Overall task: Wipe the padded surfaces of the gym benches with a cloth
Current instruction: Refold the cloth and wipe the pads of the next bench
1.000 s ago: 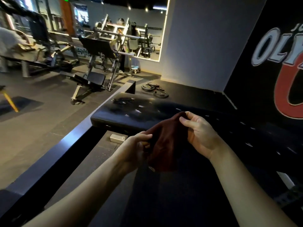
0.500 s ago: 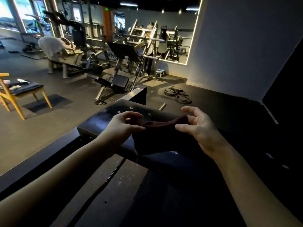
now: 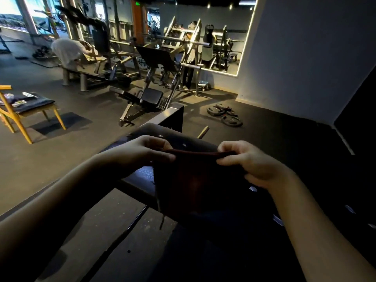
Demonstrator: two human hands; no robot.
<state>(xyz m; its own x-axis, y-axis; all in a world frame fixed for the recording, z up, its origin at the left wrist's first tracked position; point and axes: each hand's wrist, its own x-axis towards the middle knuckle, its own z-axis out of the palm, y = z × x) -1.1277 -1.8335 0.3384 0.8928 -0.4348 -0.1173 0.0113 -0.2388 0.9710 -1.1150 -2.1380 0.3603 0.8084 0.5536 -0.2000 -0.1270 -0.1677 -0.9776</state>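
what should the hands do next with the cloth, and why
Probably lower the cloth flat onto the bench pad and start the first stroke. The left hand and right hand each pinch its top edge, so it hangs spread out between them in front of the pad rather than lying on it. Opened like this, it looks ready to wipe.

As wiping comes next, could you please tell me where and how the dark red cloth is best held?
By its top edge, from above: the cloth hangs flat from that taut edge, pinched at either end by the left hand and right hand, close to the bench pad.
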